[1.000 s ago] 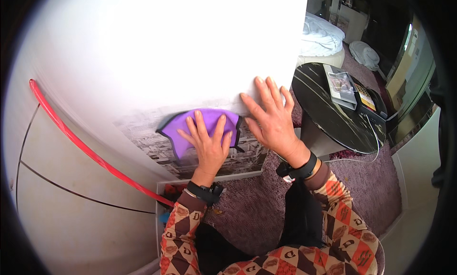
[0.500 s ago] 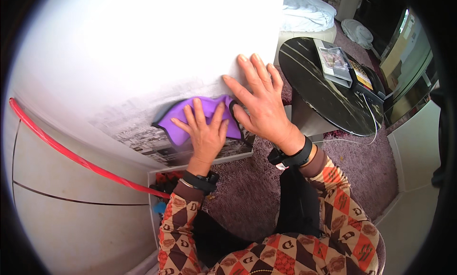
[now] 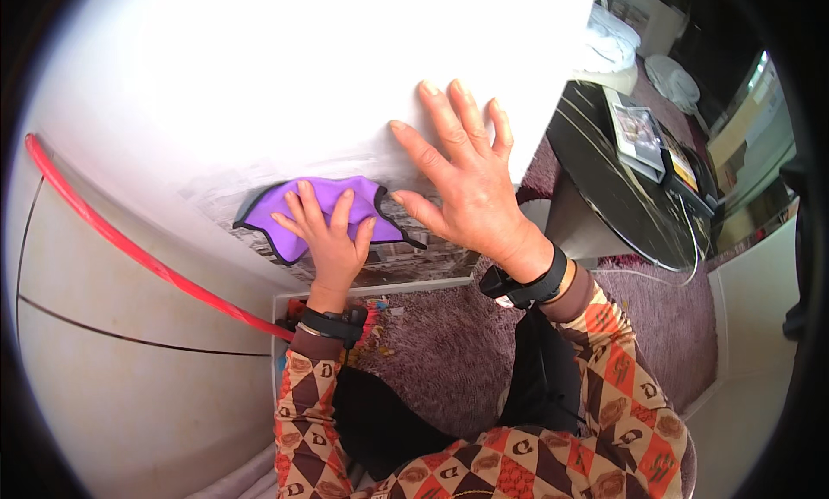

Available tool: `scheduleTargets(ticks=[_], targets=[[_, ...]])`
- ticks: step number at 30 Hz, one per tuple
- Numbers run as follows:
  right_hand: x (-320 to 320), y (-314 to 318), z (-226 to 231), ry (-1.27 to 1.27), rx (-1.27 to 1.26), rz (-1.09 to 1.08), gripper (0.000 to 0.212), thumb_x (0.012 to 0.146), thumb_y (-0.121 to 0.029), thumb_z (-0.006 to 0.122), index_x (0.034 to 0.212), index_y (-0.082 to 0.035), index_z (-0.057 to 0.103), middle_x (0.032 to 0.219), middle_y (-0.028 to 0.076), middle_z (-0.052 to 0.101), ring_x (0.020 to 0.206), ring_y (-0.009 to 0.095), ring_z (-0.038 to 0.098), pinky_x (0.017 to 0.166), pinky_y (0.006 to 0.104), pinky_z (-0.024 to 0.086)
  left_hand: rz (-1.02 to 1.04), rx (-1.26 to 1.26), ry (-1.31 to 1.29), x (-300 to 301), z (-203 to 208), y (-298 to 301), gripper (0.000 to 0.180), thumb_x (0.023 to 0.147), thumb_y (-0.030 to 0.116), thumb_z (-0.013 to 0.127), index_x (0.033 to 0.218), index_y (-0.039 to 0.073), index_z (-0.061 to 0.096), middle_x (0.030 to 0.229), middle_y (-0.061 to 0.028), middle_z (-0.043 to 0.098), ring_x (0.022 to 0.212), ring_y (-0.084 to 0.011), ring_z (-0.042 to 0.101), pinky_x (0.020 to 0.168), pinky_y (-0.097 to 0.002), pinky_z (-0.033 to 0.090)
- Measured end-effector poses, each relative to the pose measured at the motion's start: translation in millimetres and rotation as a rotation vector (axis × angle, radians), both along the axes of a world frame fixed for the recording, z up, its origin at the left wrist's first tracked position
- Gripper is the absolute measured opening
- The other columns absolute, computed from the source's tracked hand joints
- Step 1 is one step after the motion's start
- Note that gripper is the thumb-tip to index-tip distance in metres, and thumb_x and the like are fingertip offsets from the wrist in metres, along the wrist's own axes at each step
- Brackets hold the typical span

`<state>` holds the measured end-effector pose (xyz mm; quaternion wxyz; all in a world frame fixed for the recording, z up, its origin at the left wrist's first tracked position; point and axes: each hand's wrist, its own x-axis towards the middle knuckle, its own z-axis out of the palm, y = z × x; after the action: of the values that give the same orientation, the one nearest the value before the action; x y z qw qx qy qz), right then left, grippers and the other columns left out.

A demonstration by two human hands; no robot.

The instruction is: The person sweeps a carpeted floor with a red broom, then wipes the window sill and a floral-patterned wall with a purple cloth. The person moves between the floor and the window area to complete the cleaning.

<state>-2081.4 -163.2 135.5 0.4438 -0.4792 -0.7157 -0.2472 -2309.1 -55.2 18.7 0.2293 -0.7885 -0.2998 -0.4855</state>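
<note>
My left hand lies with spread fingers on a purple cloth with black edging, pressing it against a large upright white panel. A grey cityscape print runs along the panel's lower part, partly covered by the cloth. My right hand rests to the right of the cloth, fingers stretched apart over the white area of the panel, and holds nothing. Both wrists carry black bands.
A red tube curves along the pale wall at left. On the right stands a dark round table bearing a picture-covered box and a white cable. Purple carpet covers the floor, with small colourful items near my left wrist.
My left hand and the cloth have slid left along the panel. The right hand stays spread in nearly the same spot in view, while the view has shifted and the table appears farther right.
</note>
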Motion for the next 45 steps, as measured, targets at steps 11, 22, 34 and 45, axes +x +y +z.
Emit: scheduleTargets(ticks=[11, 22, 34, 45], targets=[[-34.0, 22.3, -14.9, -0.1, -0.024, -0.051, 0.069, 0.079, -0.045, 0.077, 0.14, -0.017, 0.059, 0.162, 0.015, 0.035, 0.151, 0.038, 0.028, 0.117, 0.064, 0.013, 0.05, 0.006, -0.07, -8.8, -8.0, 4.7, 0.059, 0.088, 0.031, 0.076, 0.137, 0.013, 0.047, 0.162, -0.0328, 0.016, 0.151, -0.0543, 0.01, 0.113, -0.0754, -0.004], [-59.8, 37.6, -0.5, -0.156, 0.027, 0.021, 0.069, 0.078, -0.041, 0.079, 0.139, -0.015, 0.061, 0.162, 0.016, 0.034, 0.152, 0.039, 0.025, 0.119, 0.0622, 0.008, 0.121, 0.002, -0.187, -21.7, 33.6, 5.2, 0.074, 0.083, 0.029, 0.08, 0.145, 0.013, 0.042, 0.163, -0.0306, 0.017, 0.151, -0.0544, 0.012, 0.113, -0.0758, -0.001], [-95.8, 57.8, -3.0, -0.262, 0.013, 0.067, 0.067, 0.077, -0.038, 0.08, 0.137, -0.012, 0.062, 0.162, 0.016, 0.035, 0.152, 0.039, 0.025, 0.12, 0.0621, 0.009, 0.179, -0.054, -0.337, -59.9, 12.1, 20.5, 0.077, 0.085, 0.035, 0.078, 0.148, 0.013, 0.04, 0.164, -0.0284, 0.016, 0.15, -0.0531, 0.015, 0.111, -0.0769, 0.009], [-114.8, 61.5, -9.8, -0.338, -0.048, 0.133, 0.065, 0.077, -0.035, 0.08, 0.135, -0.01, 0.063, 0.162, 0.014, 0.035, 0.152, 0.034, 0.027, 0.12, 0.0589, 0.016, 0.179, -0.109, -0.456, -70.0, -49.1, 23.2, 0.08, 0.085, 0.036, 0.077, 0.15, 0.012, 0.038, 0.163, -0.0316, 0.013, 0.149, -0.0553, 0.014, 0.11, -0.0782, 0.012]])
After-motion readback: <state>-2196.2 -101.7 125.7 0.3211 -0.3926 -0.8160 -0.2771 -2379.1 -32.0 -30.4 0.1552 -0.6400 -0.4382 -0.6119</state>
